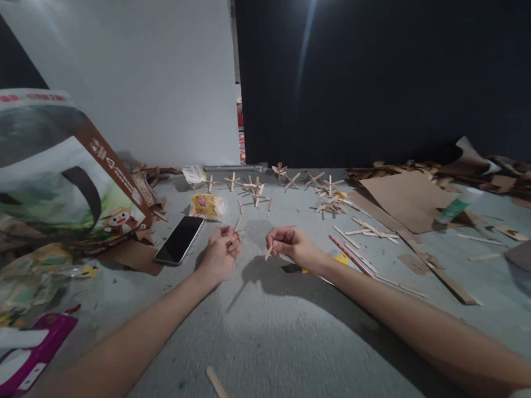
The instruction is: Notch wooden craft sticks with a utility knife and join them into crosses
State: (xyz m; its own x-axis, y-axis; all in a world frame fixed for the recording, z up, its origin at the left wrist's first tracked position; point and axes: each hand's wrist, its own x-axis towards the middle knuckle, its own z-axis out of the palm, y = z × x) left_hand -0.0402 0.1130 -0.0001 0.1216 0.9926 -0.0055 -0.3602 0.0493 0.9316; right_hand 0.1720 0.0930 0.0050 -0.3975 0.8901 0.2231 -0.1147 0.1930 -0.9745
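Observation:
My left hand (222,254) is closed, its fingertips pinching a small piece of thin wooden sticks (237,226) that seem joined crosswise. Facing it across a short gap, my right hand (292,247) pinches a short wooden stick piece (268,252) between thumb and fingers. Beneath the right wrist lies a yellow-and-black object (341,258), mostly covered, perhaps a cutter. A loose craft stick (222,393) rests near the front edge of the view. Beyond both hands stand several small crossed-stick pieces (258,194) on the grey table (252,339).
A black phone (180,240) and a yellow packet (206,207) lie left of centre. Far left are a large printed bag (50,177) and a purple tool (35,354). At right are loose sticks (355,253), a red pencil-like rod (351,255), cardboard (402,198) and a glue bottle (459,205).

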